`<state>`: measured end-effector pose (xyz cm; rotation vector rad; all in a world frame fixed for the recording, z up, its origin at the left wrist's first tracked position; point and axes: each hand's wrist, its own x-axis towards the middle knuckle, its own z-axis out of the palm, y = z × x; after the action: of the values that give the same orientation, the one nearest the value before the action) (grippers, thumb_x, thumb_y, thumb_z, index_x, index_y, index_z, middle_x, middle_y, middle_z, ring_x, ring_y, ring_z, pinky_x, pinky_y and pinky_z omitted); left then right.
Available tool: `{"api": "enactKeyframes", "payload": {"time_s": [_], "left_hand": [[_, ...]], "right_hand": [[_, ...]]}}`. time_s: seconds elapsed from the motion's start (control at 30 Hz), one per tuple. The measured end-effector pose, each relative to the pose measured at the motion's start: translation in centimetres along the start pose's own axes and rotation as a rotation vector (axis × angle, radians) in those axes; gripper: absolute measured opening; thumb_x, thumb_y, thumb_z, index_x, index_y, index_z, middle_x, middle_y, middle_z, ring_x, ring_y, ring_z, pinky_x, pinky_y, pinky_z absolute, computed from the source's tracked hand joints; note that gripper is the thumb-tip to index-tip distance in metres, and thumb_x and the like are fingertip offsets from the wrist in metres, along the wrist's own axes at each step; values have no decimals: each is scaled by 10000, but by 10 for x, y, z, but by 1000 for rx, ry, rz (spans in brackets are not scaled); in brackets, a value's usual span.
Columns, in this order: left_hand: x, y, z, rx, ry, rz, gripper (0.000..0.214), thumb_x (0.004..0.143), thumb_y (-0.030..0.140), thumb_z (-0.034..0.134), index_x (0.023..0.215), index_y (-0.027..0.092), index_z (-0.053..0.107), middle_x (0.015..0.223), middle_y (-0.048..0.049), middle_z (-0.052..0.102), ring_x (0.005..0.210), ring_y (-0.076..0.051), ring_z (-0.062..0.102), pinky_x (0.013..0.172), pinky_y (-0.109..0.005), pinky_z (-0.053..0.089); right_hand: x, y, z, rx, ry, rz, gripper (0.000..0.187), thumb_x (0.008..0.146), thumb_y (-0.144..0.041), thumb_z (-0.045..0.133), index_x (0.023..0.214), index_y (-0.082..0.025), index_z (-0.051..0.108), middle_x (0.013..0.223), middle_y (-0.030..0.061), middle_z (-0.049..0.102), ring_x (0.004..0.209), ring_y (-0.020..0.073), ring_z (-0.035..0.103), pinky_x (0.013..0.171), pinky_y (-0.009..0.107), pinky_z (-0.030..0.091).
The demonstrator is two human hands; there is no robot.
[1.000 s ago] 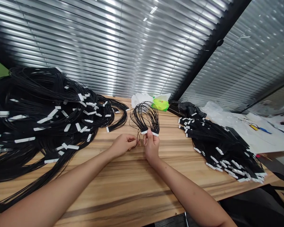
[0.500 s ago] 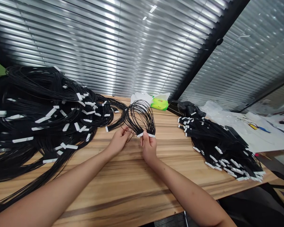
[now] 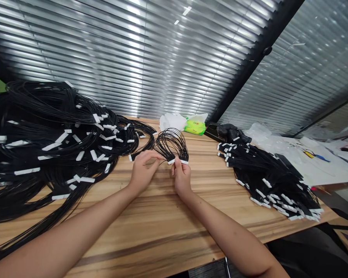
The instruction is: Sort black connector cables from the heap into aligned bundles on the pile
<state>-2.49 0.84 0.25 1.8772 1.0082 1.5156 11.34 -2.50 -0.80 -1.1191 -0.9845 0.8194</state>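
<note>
A looped black wire harness [image 3: 171, 141] rises over the middle of the table, its ends brought together at white connectors [image 3: 183, 162]. My right hand [image 3: 182, 178] pinches those connectors between thumb and fingers, thumb on top. To the left of them, the fingertips of my left hand [image 3: 145, 170] are pressed together at the side of the loop, on what looks like one thin black wire [image 3: 161, 162]. Its other fingers are bent; the exact contact is too small to make out fully.
A large heap of black wire harnesses [image 3: 55, 127] with white connectors covers the left of the wooden table [image 3: 139, 239]. Another pile of harnesses [image 3: 266, 177] lies at right. A green tissue pack [image 3: 195, 126] stands at the back, before the blinds [image 3: 118, 58].
My left hand has turned and risen slightly, its back now more upward. The wire loop has dropped and become flatter. My right hand keeps its hold on the connectors, shifted slightly up.
</note>
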Motion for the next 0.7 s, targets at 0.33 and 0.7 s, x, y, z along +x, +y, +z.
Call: {"api": "enactKeyframes", "payload": {"time_s": [0.33,0.7], "left_hand": [[-3,2,1,10,-61,19,155,840,270,602,828,265,756,907,-34,703,904,-192,616,879,-338,453],[-3,4,3,-256,-209,-134,176,819,268,636,929,238,769,901,-49,685,885,-177,617,837,-299,470]], "right_hand": [[-2,3,-1,-29,9,-45,497,833,-603,510,536,-211,434,469,-51,382,451,96,341,467,248,313],[2,0,-10,-250,-12,-212,434,864,-524,492,560,-215,471,521,-22,442,537,129,416,547,265,361]]}}
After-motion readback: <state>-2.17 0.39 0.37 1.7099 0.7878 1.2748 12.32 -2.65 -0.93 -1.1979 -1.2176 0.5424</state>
